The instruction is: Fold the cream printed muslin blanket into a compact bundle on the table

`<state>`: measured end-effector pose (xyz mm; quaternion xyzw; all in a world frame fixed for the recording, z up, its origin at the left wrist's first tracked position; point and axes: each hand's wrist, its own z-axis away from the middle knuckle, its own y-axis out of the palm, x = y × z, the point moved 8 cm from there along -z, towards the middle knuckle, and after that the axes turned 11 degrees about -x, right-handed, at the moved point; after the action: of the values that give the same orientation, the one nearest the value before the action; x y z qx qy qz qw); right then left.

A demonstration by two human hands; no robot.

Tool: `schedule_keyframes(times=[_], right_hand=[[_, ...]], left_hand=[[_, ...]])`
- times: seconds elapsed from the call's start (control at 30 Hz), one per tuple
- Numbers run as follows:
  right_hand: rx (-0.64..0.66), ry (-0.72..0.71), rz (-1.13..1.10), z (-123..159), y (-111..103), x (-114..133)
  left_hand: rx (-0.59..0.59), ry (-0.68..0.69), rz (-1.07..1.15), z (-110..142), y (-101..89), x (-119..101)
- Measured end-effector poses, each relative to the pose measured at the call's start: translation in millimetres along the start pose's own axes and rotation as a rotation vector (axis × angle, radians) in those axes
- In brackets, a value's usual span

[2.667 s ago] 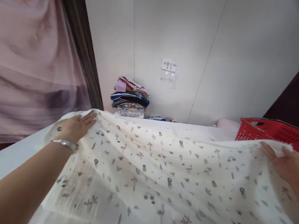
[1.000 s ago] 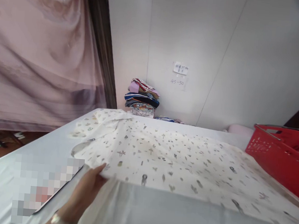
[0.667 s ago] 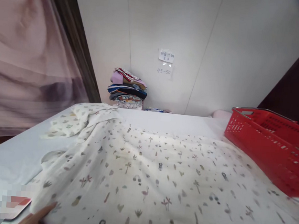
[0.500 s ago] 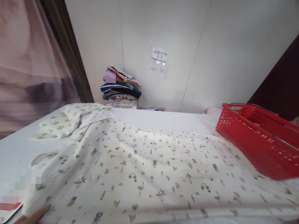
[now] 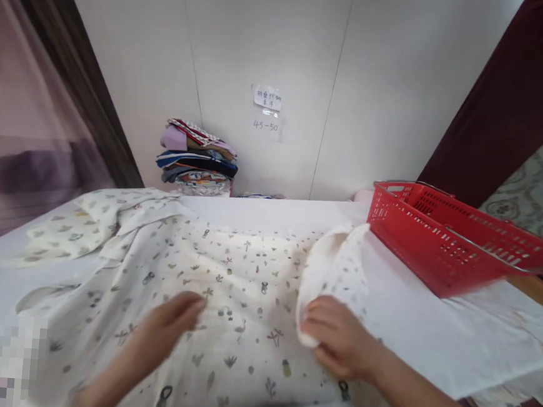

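A large cream cloth (image 5: pixel 228 275) printed with palm trees, flamingos and pineapples lies spread over the white table. My right hand (image 5: pixel 333 337) is closed on its right-hand part, a lifted flap (image 5: pixel 336 271) doubled back toward the left with its paler underside showing. Over the left-middle of the cloth hangs my left hand (image 5: pixel 175 318), blurred, fingers loosely bent and pointing right, with nothing visible in them. Whether it touches the fabric I cannot tell. A bunched part of printed cloth (image 5: pixel 76 226) lies at the far left.
A red perforated basket (image 5: pixel 438 242) with metal handles stands at the right. A stack of folded clothes (image 5: pixel 199 160) rises behind the table's back edge. White fabric (image 5: pixel 486 346) covers the table's right side. A paper sign (image 5: pixel 268 98) hangs on the wall.
The cloth's right end has been lifted and brought leftward by my right hand. My left hand has left the front-left corner and moved up and right. The view has shifted right.
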<state>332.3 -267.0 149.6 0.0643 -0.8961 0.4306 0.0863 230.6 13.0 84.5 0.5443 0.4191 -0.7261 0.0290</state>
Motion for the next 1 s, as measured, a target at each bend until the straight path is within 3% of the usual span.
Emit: schedule_keyframes(times=[0.07,0.1,0.17,0.23,0.4,0.47,0.53,0.67,0.77,0.87,1.0], right_hand=[[0.141,-0.098,-0.062,-7,46,25],[0.183,-0.114,-0.087,-6,63,30],[0.215,-0.091,-0.141,-1,84,33],[0.187,-0.015,-0.217,4,92,31],[0.072,0.236,-0.593,3,78,23],[0.010,0.358,-0.651,0,68,4],[-0.074,0.511,-0.572,-3,60,-34],[-0.246,0.837,-0.254,-4,48,-138],[-0.126,1.055,0.066,-6,59,-206],[-0.034,1.129,0.221,-19,75,-243],[0.000,1.179,0.258,-28,98,-266]], left_hand=[[0.317,-0.096,0.202,9,73.7,-17],[0.411,-0.153,0.302,14,102.9,-23],[0.501,-0.253,0.439,22,144.6,-30],[0.486,-0.336,0.486,22,165.4,-27],[0.437,-0.346,0.491,10,174.0,-22],[0.437,-0.310,0.433,3,174.5,-24],[0.423,-0.263,0.355,-9,174.7,-25],[0.338,-0.203,0.211,-49,171.7,-26],[0.229,-0.136,0.119,-89,167.9,-33],[0.129,-0.085,0.054,-131,170.0,-45],[-0.010,0.017,-0.042,-183,179.8,-69]])
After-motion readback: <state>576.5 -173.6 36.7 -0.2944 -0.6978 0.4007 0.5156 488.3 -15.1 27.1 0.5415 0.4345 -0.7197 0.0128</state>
